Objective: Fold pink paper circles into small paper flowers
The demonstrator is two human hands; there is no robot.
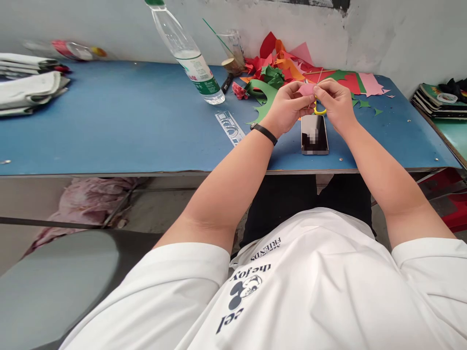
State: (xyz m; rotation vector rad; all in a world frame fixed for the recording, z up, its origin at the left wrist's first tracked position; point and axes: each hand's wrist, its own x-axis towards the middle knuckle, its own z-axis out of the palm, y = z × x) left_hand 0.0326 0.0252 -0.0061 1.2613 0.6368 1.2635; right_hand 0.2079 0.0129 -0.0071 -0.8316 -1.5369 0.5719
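Between my two hands is a small piece of pink paper [306,89], with a thin stick or wire rising beside it. My left hand [290,108], with a black band on the wrist, pinches the paper from the left. Close against it, my right hand [334,103] has thumb and fingers pressed together at the paper's right edge; whether they grip the paper or the thin stick is too small to tell. Yellow scissor handles [320,111] show just below the hands, partly hidden. A phone [314,135] lies on the blue table nearer to me.
Red, orange and green paper scraps [273,75] lie behind my hands. A water bottle [199,73], a clear stencil ruler [229,127] and a red paper flower [240,91] are to the left. Folded cloths [32,92] lie far left; books [436,102] are stacked far right.
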